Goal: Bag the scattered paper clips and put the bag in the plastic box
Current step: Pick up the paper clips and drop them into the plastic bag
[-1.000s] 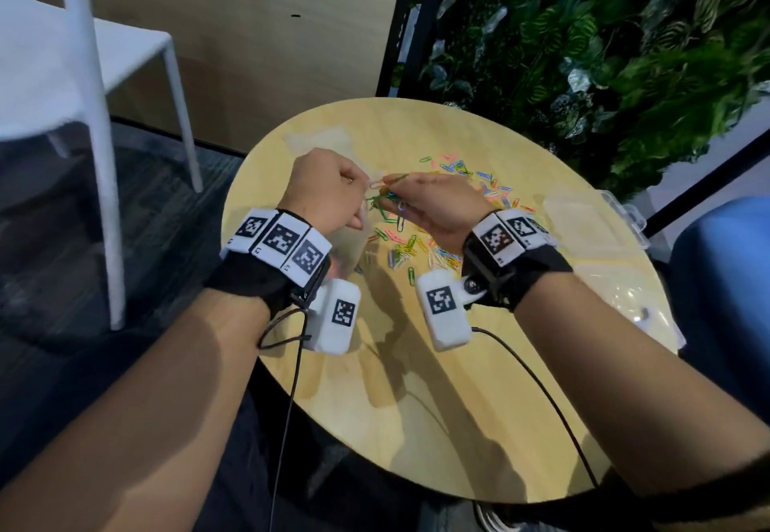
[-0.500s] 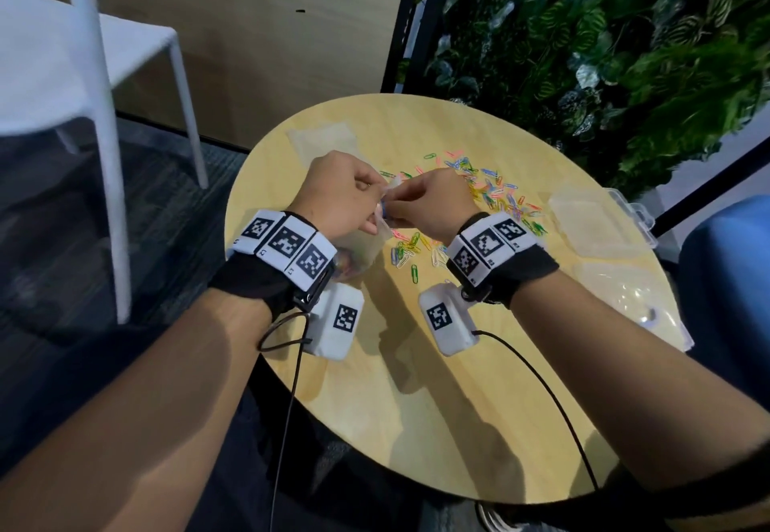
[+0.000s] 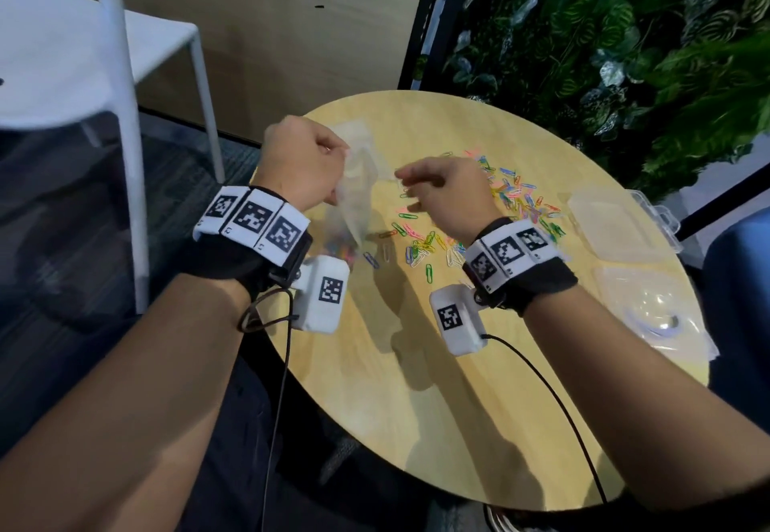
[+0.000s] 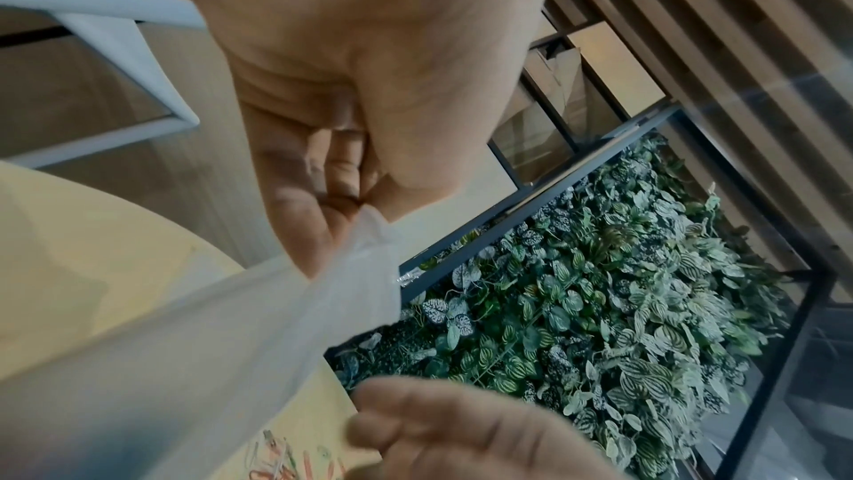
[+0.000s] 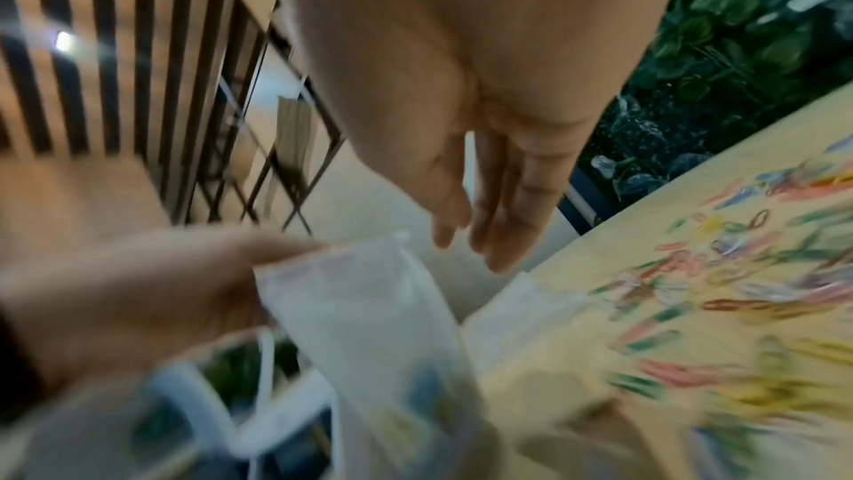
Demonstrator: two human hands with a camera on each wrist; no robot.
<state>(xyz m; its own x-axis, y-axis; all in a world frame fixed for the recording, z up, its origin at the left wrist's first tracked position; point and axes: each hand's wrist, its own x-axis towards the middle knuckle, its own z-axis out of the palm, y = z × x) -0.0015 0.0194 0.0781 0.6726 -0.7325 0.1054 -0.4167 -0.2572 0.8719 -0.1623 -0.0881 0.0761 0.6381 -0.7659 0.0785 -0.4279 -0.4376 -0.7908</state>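
Left hand [image 3: 301, 165] pinching the bag [image 3: 357, 198] by its top edge, lifted above the table [image 3: 416, 385]. Right hand [image 3: 443, 194] just beside the bag's mouth, fingers [image 5: 503, 218] relaxed and straight, holding nothing. Clips [image 3: 516, 198] scattered under and beyond the right hand. Box [image 3: 612, 227] farther right, well apart from both hands.

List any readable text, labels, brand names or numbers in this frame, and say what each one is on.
No words, brand names or numbers can be read.
Left wristband: black-and-white square marker codes; tiny characters beneath them are too small to read.
Right wristband: the same, unreadable.
White wrist camera units: one square code each, no text.
Plastic bag, plastic box, paper clips: no print visible.
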